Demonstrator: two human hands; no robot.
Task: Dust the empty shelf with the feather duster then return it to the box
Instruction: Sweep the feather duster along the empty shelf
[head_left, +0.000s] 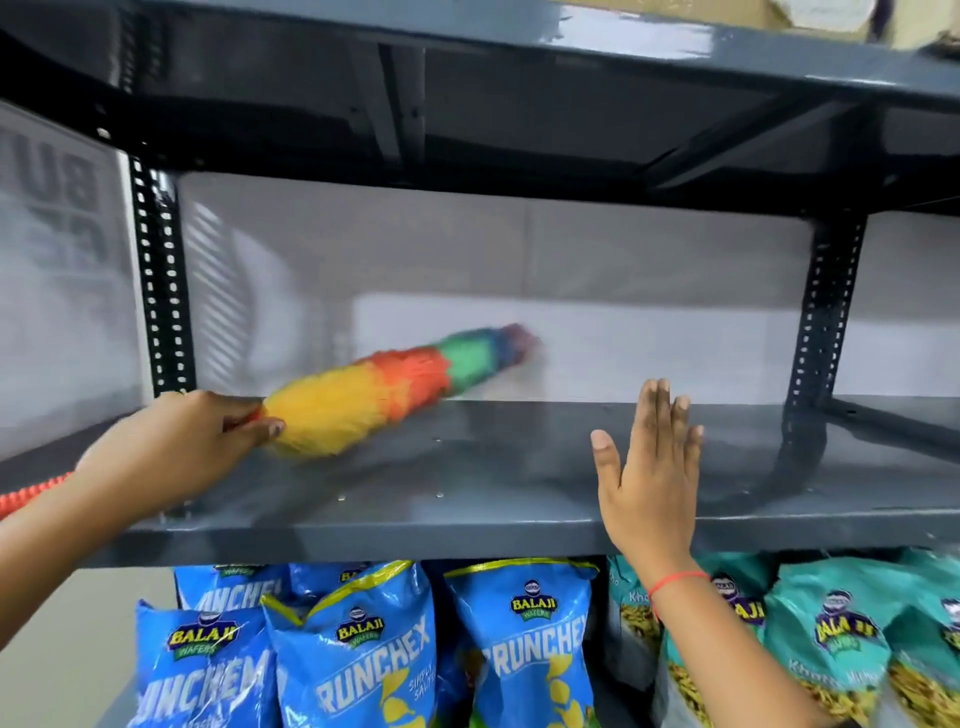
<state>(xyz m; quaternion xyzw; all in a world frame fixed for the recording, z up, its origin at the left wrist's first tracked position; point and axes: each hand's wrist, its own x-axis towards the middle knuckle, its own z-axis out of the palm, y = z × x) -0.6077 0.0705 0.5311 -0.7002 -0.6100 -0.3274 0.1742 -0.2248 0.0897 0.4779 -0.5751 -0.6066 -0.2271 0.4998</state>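
The left hand (197, 441) grips the rainbow feather duster (395, 387) at the base of its yellow plumes, lying across the grey metal shelf (467, 525) at frame centre; its far tip is blurred, perhaps touching the back panel. The right hand (649, 478) is flat, fingers spread, grasping nothing, above blue Crunchex bags (358, 654).

Rainbow-banded feather duster (395, 387), yellow through orange and green to blue, over a grey shelf (467, 530).

The left hand (192, 441) is closed in a grip with its forearm angled up from the lower left, while the right hand (647, 467) is held open, fingers straight, palm forward.
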